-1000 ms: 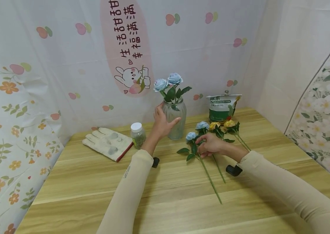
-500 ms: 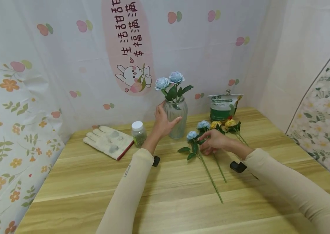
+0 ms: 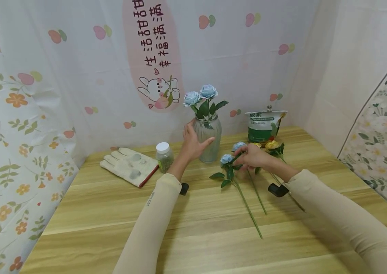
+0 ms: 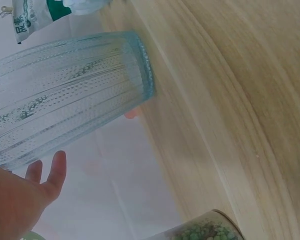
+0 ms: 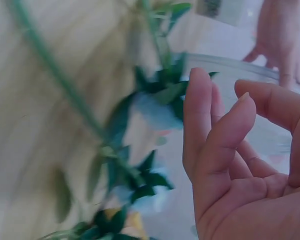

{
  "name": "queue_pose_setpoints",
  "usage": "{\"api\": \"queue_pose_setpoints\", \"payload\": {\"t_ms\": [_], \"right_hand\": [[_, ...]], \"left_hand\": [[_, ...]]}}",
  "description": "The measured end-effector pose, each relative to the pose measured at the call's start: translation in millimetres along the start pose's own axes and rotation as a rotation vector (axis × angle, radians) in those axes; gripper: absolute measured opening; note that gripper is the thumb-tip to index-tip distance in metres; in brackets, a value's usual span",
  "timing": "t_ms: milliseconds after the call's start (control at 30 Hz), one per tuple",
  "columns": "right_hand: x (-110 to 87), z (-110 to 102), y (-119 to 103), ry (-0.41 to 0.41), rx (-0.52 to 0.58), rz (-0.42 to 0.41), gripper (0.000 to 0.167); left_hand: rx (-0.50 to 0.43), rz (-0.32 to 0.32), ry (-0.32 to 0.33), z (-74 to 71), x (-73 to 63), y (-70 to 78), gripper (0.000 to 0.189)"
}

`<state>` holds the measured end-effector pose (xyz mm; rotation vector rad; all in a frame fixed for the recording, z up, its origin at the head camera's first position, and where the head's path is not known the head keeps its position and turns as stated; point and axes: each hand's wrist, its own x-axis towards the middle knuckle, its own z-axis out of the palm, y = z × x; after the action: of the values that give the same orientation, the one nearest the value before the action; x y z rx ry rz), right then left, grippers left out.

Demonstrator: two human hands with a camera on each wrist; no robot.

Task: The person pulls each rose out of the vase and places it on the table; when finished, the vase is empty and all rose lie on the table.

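Observation:
My left hand (image 3: 193,144) holds a ribbed clear glass vase (image 3: 213,134) at its left side, thumb across the front. Two blue artificial roses (image 3: 208,91) with green leaves stand in the vase. In the left wrist view, two fingers (image 4: 56,170) show beside the vase, apart from its glass. Over the flowers on the table is my right hand (image 3: 253,156), fingers loosely bent. Nothing shows between its thumb and fingers in the right wrist view. Beneath and beside it lie two blue roses (image 3: 227,159) and yellow roses (image 3: 271,145), partly hidden by the hand.
A white-capped jar (image 3: 163,158) of green granules stands left of the vase. Farther left lies a pale work glove (image 3: 130,167) with a red cuff. A green and white clipped bag (image 3: 263,127) stands at the back right of the wooden table (image 3: 193,236).
My right hand has moved slightly up and away from the nearest blue rose, toward the farther blue and yellow roses. My left hand stays at the vase.

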<state>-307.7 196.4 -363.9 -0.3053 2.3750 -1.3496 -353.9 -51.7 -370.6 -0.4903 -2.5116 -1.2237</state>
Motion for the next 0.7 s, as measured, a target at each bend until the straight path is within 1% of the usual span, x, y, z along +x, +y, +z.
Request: {"api": "queue_pose_setpoints", "payload": {"t_ms": [133,167,400,467,567,700], "right_hand": [[0.4,1.5,-15.9,0.006,0.022,-0.017,0.041],[0.4,2.8,-20.4,0.014,0.012,-0.024,0.041],[1.7,3.4,-45.1,0.041,-0.02,-0.115,0.04],[2.6,1.3,-51.8,0.063,-0.028,-0.137,0.039],[3.4,-0.1,-64.1,0.115,-0.039,-0.166,0.036],[3.5,1.1,-85.4,0.176,-0.02,-0.219,0.033]], "left_hand": [[0.003,-0.026,0.004,-1.5,0.4,-1.3,0.1],[0.002,-0.033,0.004,-2.2,0.5,-1.4,0.1],[-0.036,-0.067,-0.01,-7.5,1.1,4.3,0.1],[-0.041,-0.068,-0.012,-8.0,1.7,5.8,0.1],[-0.035,-0.074,-0.015,-8.2,2.6,7.7,0.101],[-0.021,-0.078,-0.015,-8.8,2.7,10.3,0.102]]}}
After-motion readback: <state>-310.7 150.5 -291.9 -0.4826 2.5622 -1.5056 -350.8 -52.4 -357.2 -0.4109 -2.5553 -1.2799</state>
